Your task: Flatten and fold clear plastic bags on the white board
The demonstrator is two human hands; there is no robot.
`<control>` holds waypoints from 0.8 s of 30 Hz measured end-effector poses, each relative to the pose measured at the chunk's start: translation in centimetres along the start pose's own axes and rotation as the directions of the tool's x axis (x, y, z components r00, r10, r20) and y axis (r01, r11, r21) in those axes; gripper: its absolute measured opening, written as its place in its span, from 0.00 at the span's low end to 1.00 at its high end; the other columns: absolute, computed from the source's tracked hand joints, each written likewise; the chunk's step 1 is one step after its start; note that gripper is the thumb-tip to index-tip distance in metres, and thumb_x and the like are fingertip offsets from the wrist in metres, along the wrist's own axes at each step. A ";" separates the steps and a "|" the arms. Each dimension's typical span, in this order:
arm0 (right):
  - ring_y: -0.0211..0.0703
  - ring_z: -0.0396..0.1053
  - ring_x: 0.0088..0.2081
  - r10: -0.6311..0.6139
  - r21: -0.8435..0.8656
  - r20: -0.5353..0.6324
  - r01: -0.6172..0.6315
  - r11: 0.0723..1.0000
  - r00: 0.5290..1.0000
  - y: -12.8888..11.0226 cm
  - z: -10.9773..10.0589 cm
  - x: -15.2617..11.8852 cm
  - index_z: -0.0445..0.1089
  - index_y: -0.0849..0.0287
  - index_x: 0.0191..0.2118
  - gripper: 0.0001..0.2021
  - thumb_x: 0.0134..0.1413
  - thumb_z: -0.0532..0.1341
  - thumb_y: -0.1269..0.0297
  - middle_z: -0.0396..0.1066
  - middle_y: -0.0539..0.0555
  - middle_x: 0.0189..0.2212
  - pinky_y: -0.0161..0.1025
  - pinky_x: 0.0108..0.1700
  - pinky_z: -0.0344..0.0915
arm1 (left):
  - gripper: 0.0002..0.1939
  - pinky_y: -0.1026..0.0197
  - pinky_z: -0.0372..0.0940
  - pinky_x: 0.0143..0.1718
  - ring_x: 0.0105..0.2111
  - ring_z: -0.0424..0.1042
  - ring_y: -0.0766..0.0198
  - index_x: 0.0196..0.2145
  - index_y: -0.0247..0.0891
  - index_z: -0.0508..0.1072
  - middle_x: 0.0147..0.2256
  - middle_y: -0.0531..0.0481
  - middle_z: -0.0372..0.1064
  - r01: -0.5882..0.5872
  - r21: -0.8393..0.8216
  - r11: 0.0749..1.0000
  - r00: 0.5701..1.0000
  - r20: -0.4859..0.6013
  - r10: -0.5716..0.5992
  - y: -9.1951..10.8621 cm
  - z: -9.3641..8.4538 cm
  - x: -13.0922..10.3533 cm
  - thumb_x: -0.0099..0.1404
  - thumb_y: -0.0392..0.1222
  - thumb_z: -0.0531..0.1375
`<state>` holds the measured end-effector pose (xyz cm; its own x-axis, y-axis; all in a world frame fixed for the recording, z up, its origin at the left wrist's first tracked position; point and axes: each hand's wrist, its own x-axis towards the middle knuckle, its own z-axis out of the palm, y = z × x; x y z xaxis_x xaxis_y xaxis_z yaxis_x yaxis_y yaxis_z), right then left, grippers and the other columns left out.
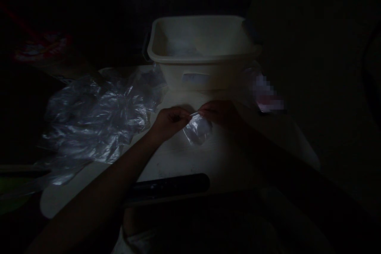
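Note:
A small clear plastic bag [197, 129] hangs between my two hands over the pale tabletop [178, 158]. My left hand [171, 121] pinches one corner of its upper edge between thumb and finger. On the other side, my right hand [218, 113] is closed on the opposite end of that edge, its fingers partly lost in shadow. Just behind my hands stands a cream plastic tub [205, 69] with dark handles and a small label on its front. A whitish patch shows inside the tub, too dim to identify.
A heap of crumpled clear plastic bags [98, 119] covers the table's left side. Along the near edge lies a long dark bar or slot [172, 185]. A blurred pinkish item [266, 95] sits right of the tub. A red patterned object [44, 47] stands at far left.

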<state>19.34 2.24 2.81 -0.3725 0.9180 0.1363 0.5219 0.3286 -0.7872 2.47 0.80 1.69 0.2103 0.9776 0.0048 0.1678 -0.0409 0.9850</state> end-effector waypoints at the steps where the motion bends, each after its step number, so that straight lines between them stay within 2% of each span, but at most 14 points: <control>1: 0.32 0.64 0.23 -0.009 -0.005 -0.003 0.009 1.000 1.000 0.0 0.0 0.0 0.70 0.62 0.25 0.09 0.42 0.56 0.63 0.69 0.49 0.21 0.28 0.24 0.57 | 0.03 0.69 0.58 0.22 0.19 0.63 0.72 0.19 0.35 0.69 0.18 0.56 0.65 -0.003 0.011 1.000 1.000 -0.003 0.003 0.0 0.0 0.0 0.45 0.37 0.59; 8: 0.32 0.64 0.22 0.023 -0.050 -0.020 -0.024 0.998 1.000 -0.2 0.0 0.0 0.70 0.63 0.23 0.08 0.41 0.56 0.65 0.69 0.49 0.19 0.28 0.24 0.57 | 0.03 0.70 0.57 0.19 0.18 0.61 0.74 0.18 0.35 0.68 0.17 0.57 0.63 -0.011 0.024 1.000 0.999 -0.040 0.011 0.1 0.0 0.0 0.46 0.34 0.58; 10: 0.32 0.64 0.22 0.023 -0.051 -0.023 -0.025 0.998 0.999 -0.2 0.1 0.0 0.70 0.62 0.23 0.08 0.41 0.56 0.65 0.68 0.49 0.19 0.28 0.24 0.57 | 0.01 0.70 0.57 0.20 0.19 0.62 0.74 0.20 0.35 0.69 0.19 0.56 0.64 -0.004 0.007 1.000 1.000 -0.031 0.004 0.2 0.0 0.0 0.46 0.35 0.58; 13: 0.33 0.64 0.22 0.017 -0.021 -0.022 -0.017 1.000 1.000 -0.1 0.2 0.0 0.70 0.62 0.23 0.08 0.40 0.56 0.65 0.69 0.49 0.18 0.28 0.24 0.57 | 0.04 0.70 0.58 0.22 0.20 0.63 0.73 0.22 0.35 0.70 0.20 0.55 0.66 0.002 -0.008 1.000 1.000 -0.014 -0.002 0.2 0.1 0.0 0.45 0.37 0.60; 20: 0.32 0.64 0.21 0.015 0.042 0.006 -0.015 0.999 1.000 0.2 0.5 -0.2 0.70 0.62 0.24 0.08 0.39 0.57 0.63 0.68 0.48 0.17 0.28 0.23 0.57 | 0.03 0.71 0.56 0.20 0.18 0.60 0.74 0.19 0.35 0.68 0.17 0.57 0.62 -0.030 0.063 0.998 0.999 -0.041 0.032 -0.4 -0.1 0.2 0.46 0.36 0.58; 24: 0.31 0.62 0.20 0.009 0.026 0.007 -0.009 1.000 1.000 0.3 0.4 -0.1 0.69 0.63 0.23 0.08 0.39 0.57 0.65 0.67 0.48 0.17 0.27 0.22 0.56 | 0.02 0.71 0.55 0.19 0.18 0.60 0.75 0.19 0.35 0.67 0.17 0.57 0.62 -0.031 0.031 0.999 0.996 -0.082 0.034 -0.7 -0.1 0.2 0.46 0.35 0.58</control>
<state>19.22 2.12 2.27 -0.3735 0.9192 0.1251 0.5053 0.3147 -0.8035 2.28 1.09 1.06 0.1366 0.9893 0.0521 0.1908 -0.0779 0.9785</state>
